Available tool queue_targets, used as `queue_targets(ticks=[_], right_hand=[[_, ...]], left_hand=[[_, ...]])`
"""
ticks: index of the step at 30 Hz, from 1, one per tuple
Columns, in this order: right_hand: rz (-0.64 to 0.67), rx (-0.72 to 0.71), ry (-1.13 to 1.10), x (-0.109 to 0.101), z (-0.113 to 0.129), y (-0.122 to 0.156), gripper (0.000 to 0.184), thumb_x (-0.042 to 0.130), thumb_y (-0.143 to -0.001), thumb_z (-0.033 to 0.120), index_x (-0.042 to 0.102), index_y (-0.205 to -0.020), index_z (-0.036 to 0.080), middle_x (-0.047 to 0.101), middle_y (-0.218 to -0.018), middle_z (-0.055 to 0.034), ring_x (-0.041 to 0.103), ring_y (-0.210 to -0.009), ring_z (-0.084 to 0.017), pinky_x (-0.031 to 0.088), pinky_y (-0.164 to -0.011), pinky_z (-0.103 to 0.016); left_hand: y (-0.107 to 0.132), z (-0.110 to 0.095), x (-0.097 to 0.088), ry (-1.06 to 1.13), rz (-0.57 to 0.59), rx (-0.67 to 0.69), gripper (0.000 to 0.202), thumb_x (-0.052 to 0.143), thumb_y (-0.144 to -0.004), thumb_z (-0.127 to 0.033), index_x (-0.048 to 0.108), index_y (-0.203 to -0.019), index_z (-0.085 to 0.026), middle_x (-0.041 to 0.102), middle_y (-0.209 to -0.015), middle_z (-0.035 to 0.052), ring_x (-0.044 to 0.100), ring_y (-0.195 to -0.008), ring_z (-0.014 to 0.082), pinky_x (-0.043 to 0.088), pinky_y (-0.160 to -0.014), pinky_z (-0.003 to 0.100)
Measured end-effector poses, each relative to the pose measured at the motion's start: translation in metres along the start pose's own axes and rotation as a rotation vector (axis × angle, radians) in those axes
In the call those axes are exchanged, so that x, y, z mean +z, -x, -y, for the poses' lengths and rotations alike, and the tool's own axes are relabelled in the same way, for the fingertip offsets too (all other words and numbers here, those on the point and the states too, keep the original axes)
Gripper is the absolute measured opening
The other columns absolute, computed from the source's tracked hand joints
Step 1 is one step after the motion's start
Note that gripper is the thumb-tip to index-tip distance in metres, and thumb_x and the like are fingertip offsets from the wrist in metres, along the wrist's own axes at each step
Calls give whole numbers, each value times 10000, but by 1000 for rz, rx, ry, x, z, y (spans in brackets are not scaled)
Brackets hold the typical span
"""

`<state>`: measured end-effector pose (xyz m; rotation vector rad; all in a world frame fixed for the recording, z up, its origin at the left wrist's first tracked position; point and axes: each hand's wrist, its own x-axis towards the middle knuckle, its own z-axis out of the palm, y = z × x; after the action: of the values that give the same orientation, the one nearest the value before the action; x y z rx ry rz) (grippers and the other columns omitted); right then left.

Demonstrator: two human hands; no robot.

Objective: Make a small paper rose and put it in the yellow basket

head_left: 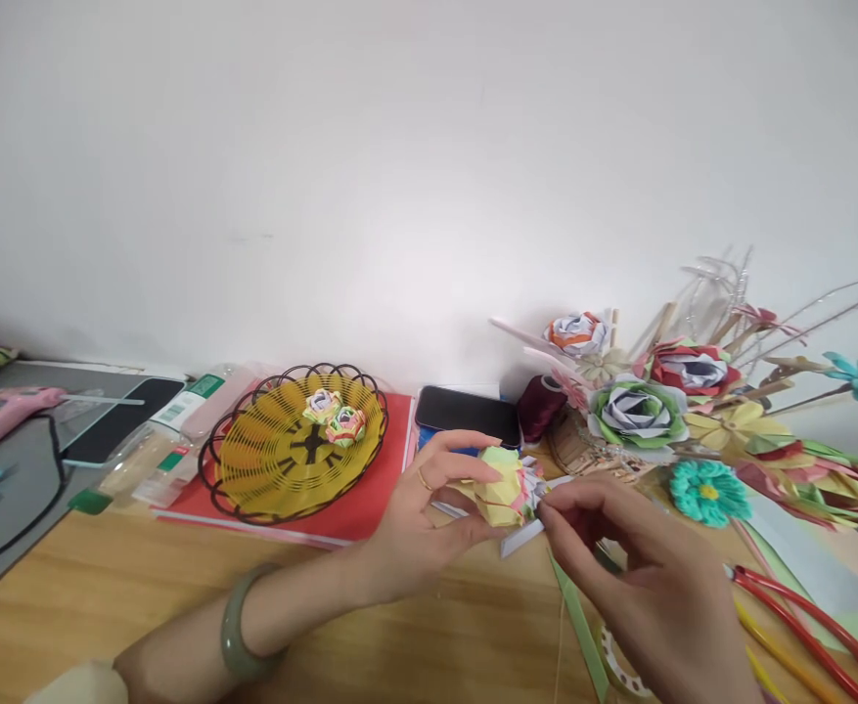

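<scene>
My left hand point(429, 499), with a ring on one finger and a bangle at the wrist, grips a paper flower point(500, 489) from its left side. The flower is yellow outside, with pink and white layers turned to the right. My right hand point(619, 557) pinches thumb and forefinger at the flower's right edge, by a white paper strip point(522, 537) that sticks out below. Whether the strip is joined to the flower I cannot tell. Below my right hand lie a green paper strip point(581, 626) and a roll of tape point(617, 665), partly hidden.
A yellow woven basket point(252, 460) with two small paper flowers stands on red paper point(391, 469). Behind my hands are a phone point(467, 416) and a thread spool point(540, 406). Paper flowers point(638, 416) and red-handled scissors point(817, 616) lie right; a pink glue gun point(14, 416) lies left.
</scene>
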<state>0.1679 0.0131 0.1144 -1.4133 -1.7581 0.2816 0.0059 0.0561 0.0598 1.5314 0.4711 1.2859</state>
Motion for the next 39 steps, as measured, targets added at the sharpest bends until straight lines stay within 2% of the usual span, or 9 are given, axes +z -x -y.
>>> queue_targets(ticks=[3,5,7,12,21,26,31,35,39], right_hand=[[131,249,-284,-6,3,-6,184,566,-779,344,621,-678,200,596,-630,-9,532,-544,-134,432,-462,-219],[172,348,-385,-8,2,-8,222,566,-782,371,618,-659,193,554,-579,14,500,-512,-115,417,-456,-203],[202,355,-412,-8,-1,-10,232,567,-789,372,615,-653,190,526,-555,27,490,-502,-104,413,-462,-192],[256,247,-330,-5,-10,-12,215,545,-813,374,654,-763,195,560,-606,9,529,-568,-124,435,-498,-202],[242,317,-397,-6,-13,-11,214,547,-804,371,662,-795,190,577,-609,10,543,-545,-117,449,-502,-200],[271,282,-340,-5,-8,-14,207,564,-768,347,620,-661,179,598,-611,-3,550,-547,-123,451,-492,-200],[253,205,-217,-4,-9,-12,169,536,-780,328,618,-721,192,644,-649,-23,579,-561,-143,464,-494,-216],[117,0,-1,2,-13,-7,109,512,-796,204,610,-749,201,642,-646,0,581,-536,-119,457,-513,-206],[-83,-221,191,7,-11,-3,97,522,-760,133,600,-729,181,619,-608,8,556,-489,-100,434,-485,-198]], left_hand=[[-1,1,-1,43,-9,1,323,666,-711,-126,568,-993,-248,452,-1216,62,565,-928,166,525,-725,277],[-2,1,-1,77,-11,-25,328,680,-698,-134,570,-987,-244,455,-1209,63,568,-913,163,523,-710,268],[-2,0,-1,97,-15,-62,328,690,-690,-142,573,-980,-241,452,-1208,60,573,-896,157,522,-703,262],[-4,-1,-2,95,-38,-101,318,697,-686,-155,581,-968,-246,445,-1203,45,578,-874,138,517,-691,240],[-4,-2,-1,86,-12,-123,313,696,-691,-155,587,-968,-254,443,-1186,38,578,-885,134,507,-685,226],[-3,1,0,60,12,-101,336,702,-682,-145,592,-978,-260,452,-1174,40,566,-930,155,514,-707,247],[-4,3,0,116,-6,-119,363,708,-672,-123,596,-978,-284,448,-1175,27,564,-949,158,509,-715,252],[-4,3,0,115,-4,-128,374,706,-673,-114,599,-976,-305,444,-1174,16,560,-956,152,504,-720,246],[-3,3,1,105,-6,-126,376,703,-680,-120,596,-986,-311,439,-1179,16,562,-949,147,503,-718,243]])
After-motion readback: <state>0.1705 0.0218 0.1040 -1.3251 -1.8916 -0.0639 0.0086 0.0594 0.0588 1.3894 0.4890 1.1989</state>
